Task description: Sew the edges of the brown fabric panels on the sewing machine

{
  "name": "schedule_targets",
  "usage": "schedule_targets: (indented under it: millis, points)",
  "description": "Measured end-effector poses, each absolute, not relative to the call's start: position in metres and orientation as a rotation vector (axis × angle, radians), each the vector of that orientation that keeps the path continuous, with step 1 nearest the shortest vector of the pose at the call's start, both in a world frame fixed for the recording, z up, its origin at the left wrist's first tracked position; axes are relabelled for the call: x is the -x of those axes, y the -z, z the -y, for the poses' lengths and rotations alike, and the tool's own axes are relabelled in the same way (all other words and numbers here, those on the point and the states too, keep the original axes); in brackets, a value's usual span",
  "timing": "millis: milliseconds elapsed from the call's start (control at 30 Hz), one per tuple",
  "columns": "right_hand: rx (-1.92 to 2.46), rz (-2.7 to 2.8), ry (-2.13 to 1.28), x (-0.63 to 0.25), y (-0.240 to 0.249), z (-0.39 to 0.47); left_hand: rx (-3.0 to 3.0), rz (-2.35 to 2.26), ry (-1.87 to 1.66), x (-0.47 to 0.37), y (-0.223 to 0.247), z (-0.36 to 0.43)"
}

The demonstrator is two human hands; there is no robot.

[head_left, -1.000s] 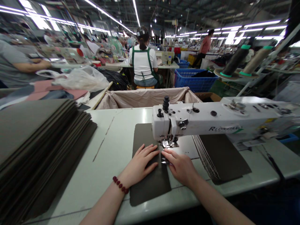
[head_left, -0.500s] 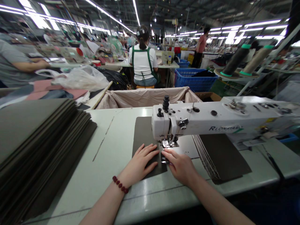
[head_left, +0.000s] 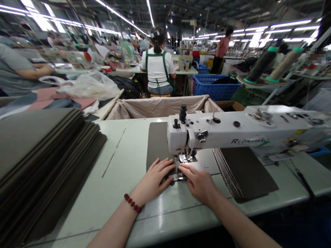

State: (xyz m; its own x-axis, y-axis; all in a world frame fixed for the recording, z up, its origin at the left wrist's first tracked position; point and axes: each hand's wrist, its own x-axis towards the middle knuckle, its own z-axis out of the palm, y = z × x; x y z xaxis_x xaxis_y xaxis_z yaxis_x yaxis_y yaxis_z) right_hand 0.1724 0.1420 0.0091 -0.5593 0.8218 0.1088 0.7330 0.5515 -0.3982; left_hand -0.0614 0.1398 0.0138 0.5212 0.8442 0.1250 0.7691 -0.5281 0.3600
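Observation:
A dark grey-brown fabric panel (head_left: 157, 141) lies flat on the pale table, its right edge at the presser foot (head_left: 186, 157) of a white sewing machine (head_left: 219, 132). My left hand (head_left: 157, 175), with a dark red bead bracelet at the wrist, rests on the panel's near part, fingers stretched out. Just right of it, my right hand (head_left: 198, 182) lies by the needle area, its index fingertip close to the foot. Its other fingers are curled beneath and partly hidden, so whether they pinch the panel's edge I cannot tell. A metal plate (head_left: 178, 177) shows between the hands.
A tall stack of similar panels (head_left: 51, 148) stands at left. A smaller pile (head_left: 245, 172) lies right, beyond the machine head. Behind the table are a cloth-lined bin (head_left: 160, 107), a blue basket (head_left: 216, 86) and a seated co-worker (head_left: 157, 65). Thread cones (head_left: 262, 63) stand at right.
The panel has slid away from me under the machine head; its near edge has passed under my hands, uncovering the metal plate. Both hands have stayed almost in place.

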Motion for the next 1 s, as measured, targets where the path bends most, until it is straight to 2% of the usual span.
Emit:
schedule_targets:
  millis: [1000]
  points:
    - [1.301,2.494,-0.455,-0.1715,-0.0082,-0.1424,-2.473,-1.506,-0.468,0.0593,-0.0054,-0.1456]
